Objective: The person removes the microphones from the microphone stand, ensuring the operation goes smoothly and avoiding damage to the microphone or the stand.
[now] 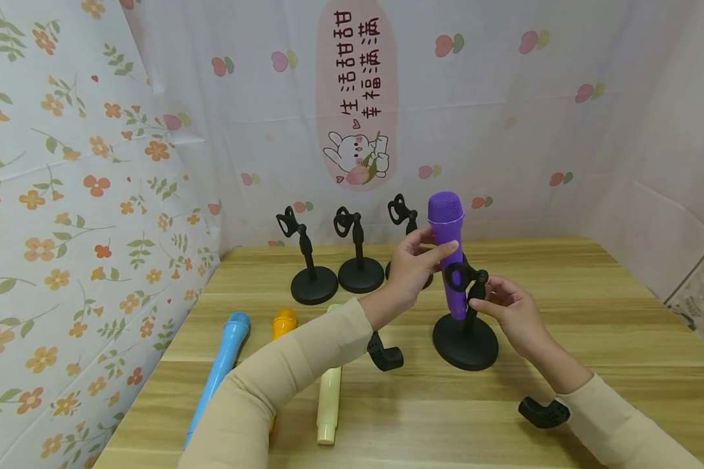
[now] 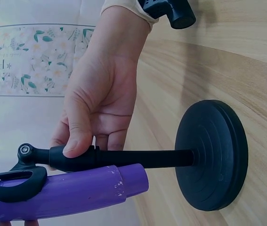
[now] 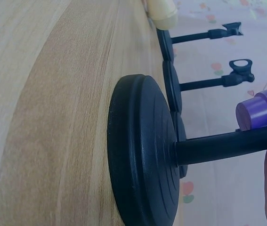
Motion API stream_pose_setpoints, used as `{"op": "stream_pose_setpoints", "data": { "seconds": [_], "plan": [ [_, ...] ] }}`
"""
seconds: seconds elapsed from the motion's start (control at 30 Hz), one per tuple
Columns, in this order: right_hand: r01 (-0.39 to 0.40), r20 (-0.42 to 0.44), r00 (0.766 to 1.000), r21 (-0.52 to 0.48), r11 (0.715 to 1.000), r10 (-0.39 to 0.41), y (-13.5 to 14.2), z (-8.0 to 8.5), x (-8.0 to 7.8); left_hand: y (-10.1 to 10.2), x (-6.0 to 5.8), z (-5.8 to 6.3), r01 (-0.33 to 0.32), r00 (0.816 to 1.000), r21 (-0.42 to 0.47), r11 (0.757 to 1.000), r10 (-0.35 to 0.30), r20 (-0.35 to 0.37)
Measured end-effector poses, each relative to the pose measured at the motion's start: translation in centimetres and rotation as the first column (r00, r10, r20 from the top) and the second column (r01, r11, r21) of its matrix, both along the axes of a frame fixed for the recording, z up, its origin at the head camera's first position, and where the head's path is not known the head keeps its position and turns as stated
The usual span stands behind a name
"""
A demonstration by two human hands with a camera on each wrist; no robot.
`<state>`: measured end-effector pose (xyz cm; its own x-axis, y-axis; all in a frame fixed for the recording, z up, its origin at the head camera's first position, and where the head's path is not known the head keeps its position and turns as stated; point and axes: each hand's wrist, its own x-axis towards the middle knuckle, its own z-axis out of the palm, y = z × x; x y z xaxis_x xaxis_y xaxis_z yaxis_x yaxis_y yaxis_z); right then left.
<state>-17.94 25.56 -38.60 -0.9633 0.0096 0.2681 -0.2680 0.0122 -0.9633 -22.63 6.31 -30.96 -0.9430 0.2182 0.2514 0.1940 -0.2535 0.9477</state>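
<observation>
A purple microphone (image 1: 446,215) stands nearly upright, its grille on top. My left hand (image 1: 410,267) holds it by the body, just below the head. The holder clip of a black desk stand (image 1: 466,342) lies against the microphone's body, and the lower end hangs beside the stem. My right hand (image 1: 513,312) pinches that stem below the clip joint, thumb in front. In the left wrist view the clip loop (image 2: 34,186) wraps across the purple body, while the round base (image 2: 213,155) sits on the table. How far the clip encloses the microphone cannot be told.
Several black stands (image 1: 360,275) line the back, one partly hidden by my left hand. At left lie a blue microphone (image 1: 225,355), an orange microphone (image 1: 284,322) and a pale yellow microphone (image 1: 328,404). Black angled pieces (image 1: 387,355) lie on the wooden table (image 1: 622,312).
</observation>
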Motion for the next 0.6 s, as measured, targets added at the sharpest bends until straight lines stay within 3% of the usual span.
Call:
{"op": "stream_pose_setpoints", "data": {
  "seconds": [0.6],
  "plan": [
    [0.008,0.009,1.0,0.01,1.0,-0.008,0.05,-0.14,0.0,-0.14,-0.25,-0.06,0.003,1.0,0.009,1.0,-0.003,-0.006]
  ]
}}
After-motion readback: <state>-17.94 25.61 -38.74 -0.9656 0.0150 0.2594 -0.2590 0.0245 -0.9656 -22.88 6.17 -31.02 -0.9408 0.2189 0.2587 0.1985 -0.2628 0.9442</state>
